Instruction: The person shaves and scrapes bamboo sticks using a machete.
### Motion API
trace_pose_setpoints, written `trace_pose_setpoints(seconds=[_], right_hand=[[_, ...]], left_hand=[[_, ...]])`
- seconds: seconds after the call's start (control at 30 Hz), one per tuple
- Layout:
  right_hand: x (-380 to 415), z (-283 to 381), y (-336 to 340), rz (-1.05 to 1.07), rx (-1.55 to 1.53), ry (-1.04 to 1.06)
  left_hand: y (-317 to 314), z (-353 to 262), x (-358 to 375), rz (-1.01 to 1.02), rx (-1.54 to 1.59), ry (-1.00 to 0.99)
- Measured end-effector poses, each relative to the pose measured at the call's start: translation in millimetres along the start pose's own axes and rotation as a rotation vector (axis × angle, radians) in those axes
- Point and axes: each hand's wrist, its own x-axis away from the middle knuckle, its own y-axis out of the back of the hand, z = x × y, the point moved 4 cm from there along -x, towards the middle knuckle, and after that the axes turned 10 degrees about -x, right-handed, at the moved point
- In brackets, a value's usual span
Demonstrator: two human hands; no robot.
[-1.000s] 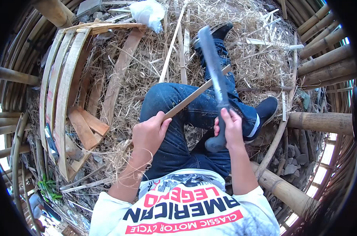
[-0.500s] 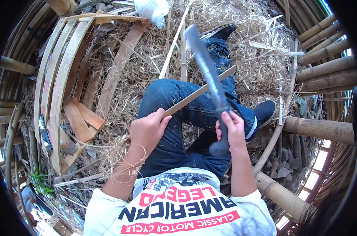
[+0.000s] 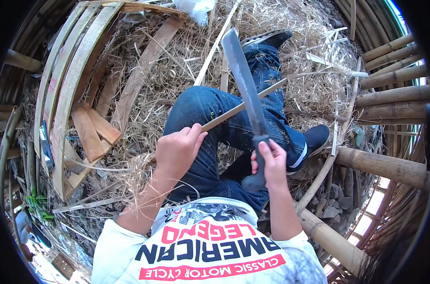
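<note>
A thin bamboo strip (image 3: 224, 116) runs slantwise over my bent knee, and my left hand (image 3: 179, 149) is closed round its lower end. Curly shavings (image 3: 140, 176) hang about my left wrist. My right hand (image 3: 271, 163) grips the black handle of a machete (image 3: 243, 75), whose broad blade points up and away from me. The blade crosses over the strip near its far half, overlapping it in this view. Both legs in dusty jeans (image 3: 196, 111) lie folded beneath the hands.
A slatted wooden frame (image 3: 65, 94) lies at the left, with short wood blocks (image 3: 89, 132) inside it. Dry shavings (image 3: 172, 57) cover the ground. Thick bamboo poles (image 3: 383, 165) line the right side, near stone rubble (image 3: 335, 203). A plastic bag (image 3: 196, 9) lies at the top.
The machete has shifted slightly left, and its blade is sharper in view than before. The left hand still holds the strip, now a little higher in view. The camera view has shifted slightly.
</note>
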Motion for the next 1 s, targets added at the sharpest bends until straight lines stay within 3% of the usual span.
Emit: trace_pose_setpoints(seconds=[0.17, 0.3, 0.43, 0.57, 0.77, 0.9, 1.0], right_hand=[[-5, -8, -7, -0.080, -0.084, 0.047], [2, -11, -1, 0.081, 0.031, 0.019], [-10, -20, -5, -0.030, -0.136, 0.052], [3, -37, -12, 0.115, -0.019, -0.001], [-7, -32, -18, 0.006, -0.130, 0.020], [-7, -21, -4, 0.081, 0.031, 0.022], [-14, -23, -5, -0.018, -0.106, 0.042]], left_hand=[[1, -2, 4, -0.021, 0.019, -0.011], [-1, -2, 2, -0.016, -0.012, 0.009], [-1, -2, 3, -0.020, 0.006, 0.004], [-1, -2, 0, 0.049, -0.010, 0.056], [-2, -2, 4, 0.036, 0.033, 0.035], [-4, 0, -1, 0.044, 0.040, 0.048], [-4, 0, 1, 0.057, 0.039, 0.049]])
